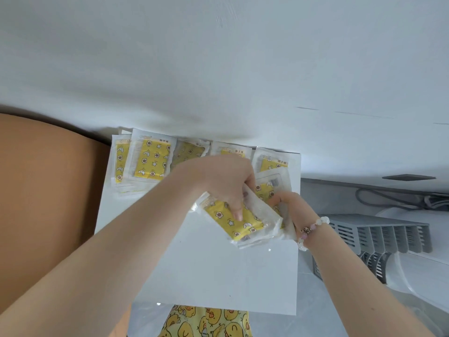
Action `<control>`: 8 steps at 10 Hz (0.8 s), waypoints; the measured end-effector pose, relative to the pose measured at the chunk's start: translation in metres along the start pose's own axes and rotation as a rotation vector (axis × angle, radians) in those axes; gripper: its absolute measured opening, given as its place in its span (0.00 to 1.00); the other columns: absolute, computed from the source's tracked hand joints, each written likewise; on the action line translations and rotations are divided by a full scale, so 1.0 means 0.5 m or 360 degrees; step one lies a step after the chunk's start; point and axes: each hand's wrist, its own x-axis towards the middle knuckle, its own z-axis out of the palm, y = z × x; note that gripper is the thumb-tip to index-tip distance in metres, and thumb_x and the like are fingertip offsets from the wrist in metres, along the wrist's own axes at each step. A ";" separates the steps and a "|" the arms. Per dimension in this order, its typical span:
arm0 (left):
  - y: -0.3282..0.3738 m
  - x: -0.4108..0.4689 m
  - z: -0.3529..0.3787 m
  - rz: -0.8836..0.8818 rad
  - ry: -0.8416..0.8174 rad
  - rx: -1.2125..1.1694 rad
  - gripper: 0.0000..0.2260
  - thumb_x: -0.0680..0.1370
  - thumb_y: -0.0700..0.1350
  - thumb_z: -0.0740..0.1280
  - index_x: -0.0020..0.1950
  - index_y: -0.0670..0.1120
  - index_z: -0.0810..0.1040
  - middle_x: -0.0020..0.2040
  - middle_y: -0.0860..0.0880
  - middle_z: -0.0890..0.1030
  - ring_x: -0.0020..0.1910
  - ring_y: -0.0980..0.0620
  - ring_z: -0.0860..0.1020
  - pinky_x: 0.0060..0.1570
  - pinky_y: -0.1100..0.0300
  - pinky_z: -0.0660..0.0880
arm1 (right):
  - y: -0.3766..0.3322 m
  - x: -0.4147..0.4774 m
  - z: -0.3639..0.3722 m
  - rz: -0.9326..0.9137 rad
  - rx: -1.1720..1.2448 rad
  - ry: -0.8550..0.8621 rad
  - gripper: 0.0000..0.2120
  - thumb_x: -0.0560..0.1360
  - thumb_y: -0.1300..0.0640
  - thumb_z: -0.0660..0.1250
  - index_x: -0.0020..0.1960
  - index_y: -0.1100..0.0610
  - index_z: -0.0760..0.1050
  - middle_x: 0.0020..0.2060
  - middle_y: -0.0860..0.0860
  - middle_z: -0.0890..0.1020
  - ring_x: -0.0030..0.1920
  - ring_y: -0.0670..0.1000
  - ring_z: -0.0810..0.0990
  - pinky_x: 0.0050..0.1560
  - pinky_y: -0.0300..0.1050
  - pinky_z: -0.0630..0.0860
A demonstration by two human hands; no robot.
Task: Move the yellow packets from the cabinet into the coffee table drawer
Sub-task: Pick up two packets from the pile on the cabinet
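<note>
We hold a stack of packets (243, 221) in both hands. Our left hand (226, 183) clamps it, thumb on top, and our right hand (285, 203) pinches its edge. Loose packets (150, 161) lie on the shelf (194, 268) beyond our fingertips. The wrappers look slick, so a slack grip could let the stack fan out and spill.

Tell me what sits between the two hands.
In the head view, a stack of yellow packets lies between the left hand and right hand; both grip it.
</note>
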 end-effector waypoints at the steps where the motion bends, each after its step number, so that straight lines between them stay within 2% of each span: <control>1: 0.025 0.019 0.010 0.0040 0.0052 0.0109 0.11 0.73 0.43 0.73 0.52 0.45 0.76 0.39 0.51 0.71 0.38 0.53 0.71 0.30 0.68 0.63 | -0.010 -0.007 0.016 -0.0031 0.0105 -0.0185 0.08 0.66 0.57 0.65 0.42 0.59 0.76 0.40 0.56 0.75 0.40 0.57 0.74 0.45 0.49 0.70; 2: 0.021 0.031 0.025 0.0037 0.0178 0.0167 0.19 0.70 0.43 0.75 0.59 0.43 0.76 0.46 0.49 0.73 0.45 0.51 0.71 0.29 0.68 0.63 | -0.001 0.004 0.019 -0.0170 0.0149 -0.0155 0.13 0.68 0.46 0.68 0.48 0.52 0.82 0.48 0.53 0.81 0.52 0.57 0.77 0.59 0.53 0.68; 3: 0.016 0.048 0.042 0.0100 0.0320 0.0032 0.25 0.64 0.40 0.79 0.54 0.47 0.70 0.42 0.53 0.70 0.41 0.52 0.73 0.28 0.63 0.65 | -0.003 -0.009 0.029 -0.0136 0.0053 -0.0192 0.19 0.70 0.37 0.67 0.56 0.45 0.79 0.55 0.47 0.81 0.57 0.45 0.79 0.63 0.47 0.72; 4: 0.014 0.053 0.061 0.0131 0.0534 -0.0069 0.33 0.65 0.38 0.78 0.62 0.48 0.63 0.43 0.54 0.67 0.42 0.54 0.69 0.32 0.61 0.64 | 0.002 -0.009 0.031 -0.0123 -0.0259 -0.0099 0.10 0.72 0.39 0.65 0.45 0.45 0.75 0.44 0.43 0.79 0.35 0.32 0.80 0.43 0.29 0.77; 5: 0.005 0.055 0.107 0.0226 0.1148 -0.0003 0.35 0.66 0.42 0.75 0.69 0.46 0.64 0.56 0.50 0.69 0.55 0.50 0.69 0.52 0.60 0.66 | 0.015 -0.009 0.019 -0.0106 -0.0011 0.0024 0.24 0.61 0.38 0.75 0.50 0.51 0.82 0.50 0.52 0.84 0.50 0.51 0.84 0.59 0.51 0.77; 6: -0.013 0.059 0.165 0.0036 0.1717 -0.0270 0.32 0.66 0.49 0.76 0.66 0.42 0.69 0.58 0.46 0.73 0.57 0.47 0.71 0.58 0.57 0.68 | 0.027 -0.016 0.018 -0.0159 0.0510 0.0015 0.19 0.70 0.46 0.68 0.58 0.54 0.79 0.52 0.54 0.84 0.52 0.55 0.83 0.56 0.54 0.78; 7: -0.004 0.050 0.202 -0.0320 0.1440 -0.0994 0.32 0.65 0.58 0.76 0.63 0.47 0.69 0.53 0.53 0.72 0.53 0.53 0.72 0.53 0.61 0.71 | 0.028 -0.020 0.027 -0.0155 0.0728 -0.0026 0.18 0.74 0.48 0.64 0.59 0.56 0.78 0.51 0.56 0.84 0.50 0.55 0.84 0.51 0.53 0.80; 8: -0.002 0.058 0.224 -0.0349 0.1229 -0.1331 0.22 0.64 0.55 0.78 0.53 0.49 0.75 0.43 0.56 0.78 0.41 0.56 0.77 0.40 0.63 0.74 | 0.027 -0.025 0.043 -0.0138 0.0809 -0.0111 0.16 0.78 0.50 0.59 0.57 0.58 0.77 0.50 0.58 0.84 0.47 0.56 0.85 0.49 0.52 0.81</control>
